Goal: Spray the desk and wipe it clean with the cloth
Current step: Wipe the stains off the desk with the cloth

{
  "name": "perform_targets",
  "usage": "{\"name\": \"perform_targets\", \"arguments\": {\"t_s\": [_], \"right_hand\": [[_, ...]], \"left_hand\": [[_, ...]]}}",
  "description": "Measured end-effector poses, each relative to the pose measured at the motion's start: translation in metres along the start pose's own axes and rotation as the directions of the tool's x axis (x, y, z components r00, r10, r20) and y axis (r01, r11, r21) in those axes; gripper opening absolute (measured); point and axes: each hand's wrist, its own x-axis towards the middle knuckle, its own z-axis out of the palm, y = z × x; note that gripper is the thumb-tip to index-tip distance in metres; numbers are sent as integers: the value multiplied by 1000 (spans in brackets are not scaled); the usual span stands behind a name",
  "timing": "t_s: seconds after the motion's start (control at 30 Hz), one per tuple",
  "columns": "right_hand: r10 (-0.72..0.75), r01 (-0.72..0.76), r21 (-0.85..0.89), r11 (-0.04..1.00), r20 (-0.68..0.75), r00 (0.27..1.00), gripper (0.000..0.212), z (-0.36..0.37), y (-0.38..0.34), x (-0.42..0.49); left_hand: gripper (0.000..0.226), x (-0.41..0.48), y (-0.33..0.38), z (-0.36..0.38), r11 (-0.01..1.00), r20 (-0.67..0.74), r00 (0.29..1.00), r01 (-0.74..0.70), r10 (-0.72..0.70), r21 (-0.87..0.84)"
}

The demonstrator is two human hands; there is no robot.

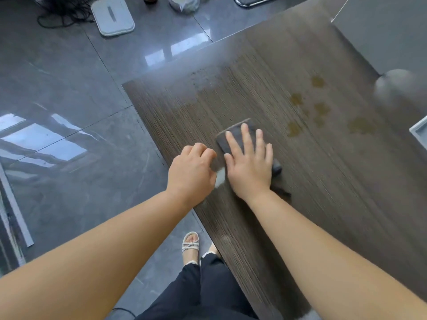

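A dark wood-grain desk [323,181] runs from the bottom middle to the top right. My right hand [249,162] lies flat with straight fingers on a folded dark grey cloth [233,132] near the desk's left edge. My left hand [191,169] rests right beside it on the desk edge, its fingers curled with nothing in them. Several yellowish-brown stains [321,109] sit on the wood to the right of the cloth. No spray bottle is recognisable.
A blurred pale round object [397,86] stands at the desk's right side, with a grey tray corner [419,132] below it. The glossy grey tiled floor [69,112] holds a grey lid [113,16], black cables [62,12] and my sandalled foot [190,244].
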Motion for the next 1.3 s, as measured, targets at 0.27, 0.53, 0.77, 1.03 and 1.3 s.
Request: {"name": "perform_targets", "arguments": {"t_s": [0.27,0.53,0.77,1.03,1.3], "right_hand": [[99,-98,-19,995,70,993,51,-26,74,73],[-3,3,-18,1000,38,999,51,-9,61,11],[300,-300,3,954,48,953,52,-30,134,54],[79,-79,3,997,3,997,52,-18,95,37],[345,-345,31,938,19,939,52,-32,155,70]], "left_hand": [[41,18,25,9,992,30,992,-121,120,35],[38,33,62,8,993,80,992,-98,93,63],[40,53,78,11,988,117,988,-115,102,107],[69,72,87,11,986,182,983,-32,2,162],[66,81,101,4,980,292,952,30,-88,196]]}}
